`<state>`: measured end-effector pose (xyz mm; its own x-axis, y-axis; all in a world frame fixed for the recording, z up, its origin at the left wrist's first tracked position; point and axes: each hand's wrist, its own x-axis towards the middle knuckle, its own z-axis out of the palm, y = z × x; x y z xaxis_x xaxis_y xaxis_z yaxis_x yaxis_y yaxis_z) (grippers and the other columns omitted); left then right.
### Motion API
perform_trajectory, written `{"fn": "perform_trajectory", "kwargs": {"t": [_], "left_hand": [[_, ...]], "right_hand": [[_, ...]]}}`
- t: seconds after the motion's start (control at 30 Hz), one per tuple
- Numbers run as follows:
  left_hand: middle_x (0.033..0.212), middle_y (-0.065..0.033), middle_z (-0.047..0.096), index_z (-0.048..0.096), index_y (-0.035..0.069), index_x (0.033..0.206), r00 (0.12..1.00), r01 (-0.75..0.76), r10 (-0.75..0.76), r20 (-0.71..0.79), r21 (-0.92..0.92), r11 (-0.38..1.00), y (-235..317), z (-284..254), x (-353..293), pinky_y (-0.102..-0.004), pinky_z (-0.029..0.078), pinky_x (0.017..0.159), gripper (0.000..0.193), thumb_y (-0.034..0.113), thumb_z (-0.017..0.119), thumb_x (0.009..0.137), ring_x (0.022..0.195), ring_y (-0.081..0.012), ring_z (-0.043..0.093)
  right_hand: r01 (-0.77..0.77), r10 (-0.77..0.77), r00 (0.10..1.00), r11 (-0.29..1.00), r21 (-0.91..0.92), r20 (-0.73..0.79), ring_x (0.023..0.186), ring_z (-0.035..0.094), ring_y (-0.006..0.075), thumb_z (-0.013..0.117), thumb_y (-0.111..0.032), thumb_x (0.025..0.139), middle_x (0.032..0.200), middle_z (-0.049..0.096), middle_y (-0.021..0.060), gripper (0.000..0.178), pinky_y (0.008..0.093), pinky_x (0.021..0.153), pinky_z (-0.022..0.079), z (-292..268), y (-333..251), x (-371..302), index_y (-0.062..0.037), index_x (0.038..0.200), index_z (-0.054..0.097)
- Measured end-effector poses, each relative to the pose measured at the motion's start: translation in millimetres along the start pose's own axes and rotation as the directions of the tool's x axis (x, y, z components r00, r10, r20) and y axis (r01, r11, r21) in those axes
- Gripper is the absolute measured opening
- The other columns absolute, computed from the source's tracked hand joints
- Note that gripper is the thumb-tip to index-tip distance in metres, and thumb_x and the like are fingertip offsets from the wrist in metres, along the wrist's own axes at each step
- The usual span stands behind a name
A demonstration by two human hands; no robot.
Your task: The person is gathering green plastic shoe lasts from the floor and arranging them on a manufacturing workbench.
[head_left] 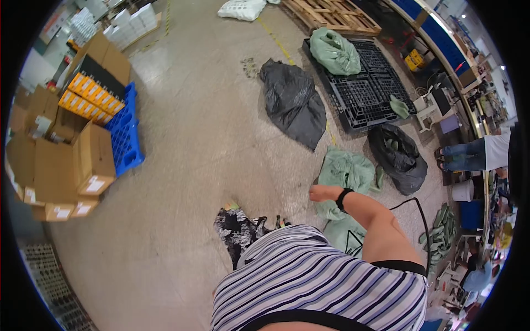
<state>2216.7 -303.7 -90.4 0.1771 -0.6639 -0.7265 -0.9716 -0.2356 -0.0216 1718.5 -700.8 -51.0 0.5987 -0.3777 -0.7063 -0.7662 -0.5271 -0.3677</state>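
Observation:
My right hand, a dark band on its wrist, hangs in front of my striped shirt. Below and just beyond it on the floor lies a pale green sack. No thing shows in this hand; its fingers are foreshortened and partly hidden, so their pose is unclear. My left hand is out of the picture. Farther off, a black plastic bag lies flattened on the floor. A second black bag, its mouth gaping, stands to the right of the green sack.
A black plastic pallet bears a green sack; a wooden pallet lies beyond. At left, cardboard boxes stand by a blue pallet. A person stands at right near long workbenches. Green bundles lie at right.

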Motion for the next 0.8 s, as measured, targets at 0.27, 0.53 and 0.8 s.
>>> {"fn": "perform_trajectory", "kwargs": {"t": [0.27, 0.53, 0.8], "left_hand": [[0.097, -0.0115, 0.064, 0.067, 0.012, 0.091, 0.981, -0.164, 0.128, 0.148, 0.27, 0.949, -110.0, -222.3, 189.0, -0.0421, 0.05, 0.073, 0.03, 0.035, 0.053, 0.078, 0.092, -0.0255, 0.061], [0.085, -0.019, 0.063, 0.063, 0.001, 0.077, 0.934, -0.22, 0.324, -0.15, 0.471, 0.854, -196.5, -533.2, 465.8, -0.0453, 0.048, 0.067, 0.018, 0.016, 0.056, 0.071, 0.08, -0.0357, 0.06], [0.084, -0.0119, 0.063, 0.059, -0.002, 0.106, 0.935, -0.339, 0.113, -0.335, -0.761, 0.554, -0.9, -816.9, 633.3, -0.0329, 0.048, 0.066, 0.029, 0.018, 0.053, 0.086, 0.072, -0.0167, 0.059]], "right_hand": [[-0.31, 0.247, 0.949, 0.849, 0.427, 0.199, 0.073, 0.061, 0.0262, 0.048, -0.024, 0.08, 0.079, 0.065, 0.0133, 0.029, 0.0394, 0.065, 0.046, -119.7, -42.7, 117.9, -0.0039, 0.094, 0.063], [-0.277, 0.163, 0.953, 0.122, 0.953, 0.257, 0.08, 0.061, 0.0232, 0.048, -0.02, 0.084, 0.101, 0.063, 0.0123, 0.036, 0.0341, 0.07, 0.054, -243.6, -52.2, 157.0, -0.0054, 0.116, 0.055], [-0.21, 0.099, 0.975, 0.144, 0.967, 0.197, 0.075, 0.062, 0.019, 0.052, -0.019, 0.082, 0.089, 0.064, 0.0078, 0.033, 0.0326, 0.068, 0.054, -407.1, 63.4, 269.5, -0.0035, 0.11, 0.06]]}}
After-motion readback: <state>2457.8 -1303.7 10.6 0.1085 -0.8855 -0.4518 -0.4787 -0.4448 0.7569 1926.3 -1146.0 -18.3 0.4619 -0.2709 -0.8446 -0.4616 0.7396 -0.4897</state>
